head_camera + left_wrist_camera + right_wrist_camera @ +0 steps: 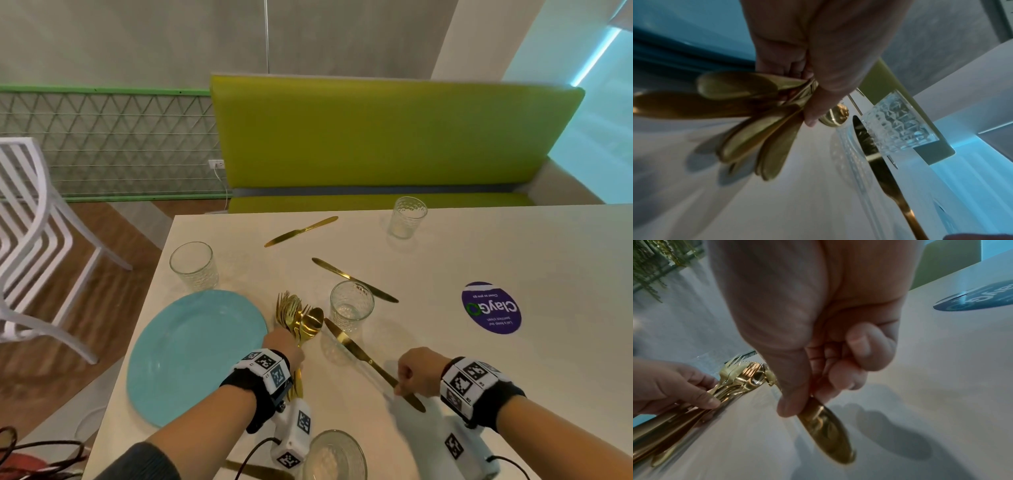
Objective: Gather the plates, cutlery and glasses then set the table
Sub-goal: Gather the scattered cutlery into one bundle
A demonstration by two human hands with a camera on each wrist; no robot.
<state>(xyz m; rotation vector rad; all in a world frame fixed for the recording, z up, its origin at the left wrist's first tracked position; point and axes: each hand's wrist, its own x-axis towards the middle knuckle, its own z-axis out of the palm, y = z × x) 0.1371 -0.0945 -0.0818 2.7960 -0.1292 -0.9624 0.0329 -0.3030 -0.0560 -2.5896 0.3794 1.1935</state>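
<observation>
right now the left hand (286, 346) grips a bundle of gold cutlery (299, 317), forks + spoons, fingers curled round the handles. the heads fan out over the desk (513, 394) just right of the teal plate (191, 356). in the left wrist view the handles (748, 129) splay below the fist.

right hand (419, 371) pinches the handle end of a gold knife (356, 349) btw thumb and fingers; the right wrist view shows the thumb (791, 402) on top of the handle (826, 430). the blade points away, its tip near the base of the middle glass (351, 305). can't tell if the knife is lifted or lying on the desk.

the hands are apart, each clamped on its own cutlery.

two more knives lie loose farther back: one (354, 279) running behind the middle glass, one (301, 231) near the far edge. a glass (194, 265) stands behind the plate, another (407, 217) at the far side, and one (334, 457) at the near edge btw the forearms. a purple round sticker (491, 308) sits on the desk to the right. green bench seat (394, 137) beyond, white chair (30, 222) to the left.
</observation>
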